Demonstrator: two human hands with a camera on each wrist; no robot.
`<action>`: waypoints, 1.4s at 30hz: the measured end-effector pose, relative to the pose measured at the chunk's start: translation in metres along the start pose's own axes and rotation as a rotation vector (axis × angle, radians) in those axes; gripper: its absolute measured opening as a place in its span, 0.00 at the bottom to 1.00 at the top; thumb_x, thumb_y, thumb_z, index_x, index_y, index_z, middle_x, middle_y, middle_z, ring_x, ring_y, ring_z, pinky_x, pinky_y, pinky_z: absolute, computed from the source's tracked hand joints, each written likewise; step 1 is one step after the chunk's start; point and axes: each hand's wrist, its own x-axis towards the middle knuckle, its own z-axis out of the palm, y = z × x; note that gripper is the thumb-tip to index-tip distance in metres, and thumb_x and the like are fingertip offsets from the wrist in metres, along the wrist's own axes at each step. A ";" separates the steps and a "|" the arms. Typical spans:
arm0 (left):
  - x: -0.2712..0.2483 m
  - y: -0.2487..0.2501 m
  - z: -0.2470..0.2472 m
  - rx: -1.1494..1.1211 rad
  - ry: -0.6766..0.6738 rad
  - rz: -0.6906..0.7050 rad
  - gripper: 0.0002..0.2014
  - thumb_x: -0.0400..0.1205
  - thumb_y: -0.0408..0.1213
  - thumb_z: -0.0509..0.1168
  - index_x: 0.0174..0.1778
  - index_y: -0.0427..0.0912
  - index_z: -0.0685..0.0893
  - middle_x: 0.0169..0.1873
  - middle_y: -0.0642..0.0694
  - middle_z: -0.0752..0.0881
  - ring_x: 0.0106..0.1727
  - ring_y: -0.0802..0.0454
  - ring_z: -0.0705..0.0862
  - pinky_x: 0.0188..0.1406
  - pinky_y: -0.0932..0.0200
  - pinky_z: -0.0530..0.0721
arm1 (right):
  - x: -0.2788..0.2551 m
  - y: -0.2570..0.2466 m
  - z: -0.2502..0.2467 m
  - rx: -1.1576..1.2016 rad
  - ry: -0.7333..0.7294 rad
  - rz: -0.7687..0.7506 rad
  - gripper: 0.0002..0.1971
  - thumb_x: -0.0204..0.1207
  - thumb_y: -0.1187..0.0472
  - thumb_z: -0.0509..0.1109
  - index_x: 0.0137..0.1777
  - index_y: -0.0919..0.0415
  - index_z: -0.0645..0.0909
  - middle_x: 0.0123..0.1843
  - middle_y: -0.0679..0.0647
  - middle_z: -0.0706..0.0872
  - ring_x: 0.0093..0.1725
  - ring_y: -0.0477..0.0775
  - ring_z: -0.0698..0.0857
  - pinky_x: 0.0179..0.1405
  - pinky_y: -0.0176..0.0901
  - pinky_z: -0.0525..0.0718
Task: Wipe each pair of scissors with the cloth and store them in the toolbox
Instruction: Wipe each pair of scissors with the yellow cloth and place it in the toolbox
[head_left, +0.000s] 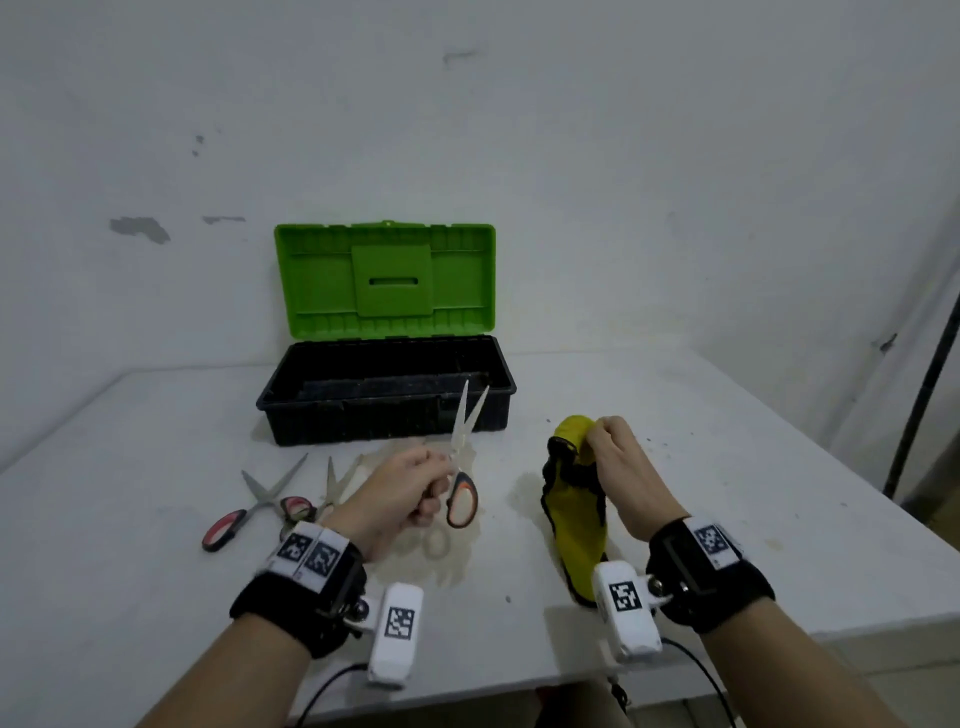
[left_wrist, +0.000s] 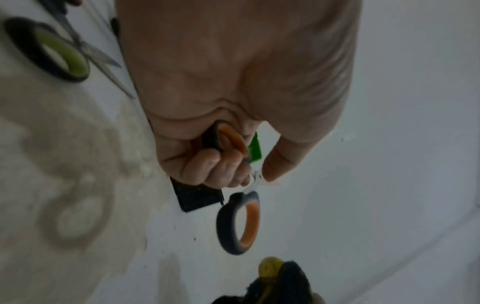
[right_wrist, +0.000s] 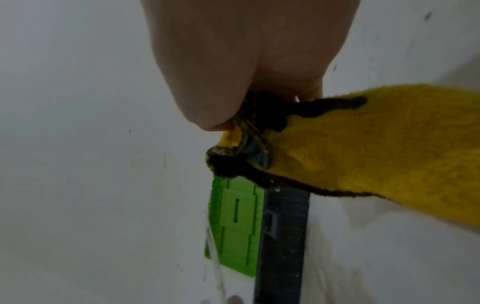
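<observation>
My left hand (head_left: 410, 488) grips the orange-and-grey scissors (head_left: 462, 467) by one handle loop (left_wrist: 228, 142), blades apart and pointing up toward the toolbox; the other loop (left_wrist: 239, 224) hangs free. My right hand (head_left: 618, 457) pinches the yellow cloth (head_left: 576, 525) with dark edging at its top, and the cloth (right_wrist: 363, 156) hangs down to the table. The toolbox (head_left: 384, 389) stands behind both hands, black tray uncovered, green lid (head_left: 384, 280) upright. Two more scissors lie on the table left of my left wrist: a red-handled pair (head_left: 249, 509) and a pair (head_left: 332, 488) partly hidden by my wrist.
The white table (head_left: 727, 493) has a brownish stain (head_left: 441, 556) under my left hand and dark specks on the right. A wall rises just behind the toolbox. A dark pole (head_left: 924, 405) stands at the right edge. The table's front edge runs under my forearms.
</observation>
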 end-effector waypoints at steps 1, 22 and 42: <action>-0.001 -0.003 0.004 -0.007 -0.006 0.009 0.06 0.88 0.31 0.62 0.45 0.40 0.80 0.28 0.47 0.76 0.23 0.56 0.69 0.21 0.65 0.65 | -0.002 -0.001 0.001 0.065 -0.021 0.008 0.08 0.85 0.54 0.55 0.47 0.57 0.69 0.42 0.54 0.69 0.39 0.53 0.69 0.39 0.47 0.68; -0.006 -0.021 0.026 0.104 -0.125 -0.013 0.07 0.85 0.39 0.69 0.45 0.40 0.83 0.22 0.54 0.71 0.22 0.58 0.62 0.20 0.65 0.59 | -0.038 0.012 0.010 -0.063 -0.240 -0.140 0.11 0.78 0.56 0.74 0.58 0.45 0.79 0.51 0.51 0.87 0.50 0.55 0.88 0.52 0.54 0.88; 0.006 -0.032 0.022 0.274 -0.106 0.069 0.12 0.82 0.40 0.73 0.35 0.42 0.80 0.19 0.52 0.68 0.19 0.57 0.63 0.20 0.62 0.59 | -0.049 0.005 0.038 -0.622 -0.170 -0.708 0.12 0.83 0.53 0.67 0.64 0.54 0.78 0.54 0.48 0.78 0.45 0.48 0.81 0.43 0.45 0.84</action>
